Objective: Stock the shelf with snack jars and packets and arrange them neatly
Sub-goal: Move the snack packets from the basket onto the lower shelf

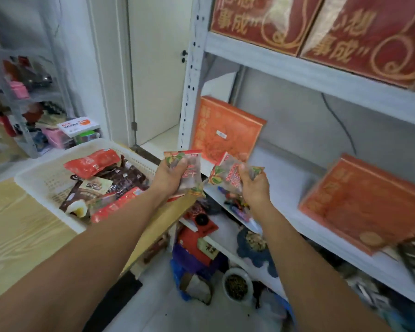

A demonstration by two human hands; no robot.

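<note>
Two packets are up, one per hand, both in front of the white shelf (pixel 297 178) edge. Your left hand (pixel 171 174) is closed on the left packet (pixel 189 168), thumb across its face, fingers hidden behind it; the packet stands roughly upright. Your right hand (pixel 253 185) is pinched shut on the right packet (pixel 228 173), which tilts toward the shelf; your knuckles cover its right part.

Hard to read: the print on both packets is smeared by motion blur, only red lettering and a leafy fruit picture come through. The orange box (pixel 225 133) leaning at the shelf's back left is partly covered by the packets along its lower edge. A second orange box (pixel 359 200) lies further right on the same shelf; its near corner is blurred. The red boxes (pixel 321 29) on the shelf above are cut off at the frame top. Stuff below the shelf is a jumble, can't tell what most of it is.

Both forearms reach forward and slightly inward, wrists about level, hands close together but apart. The white basket (pixel 34 178) left of the shelf, on a wood-grain table (pixel 17 231), holds more red and brown packets; your left forearm crosses its near corner.
</note>
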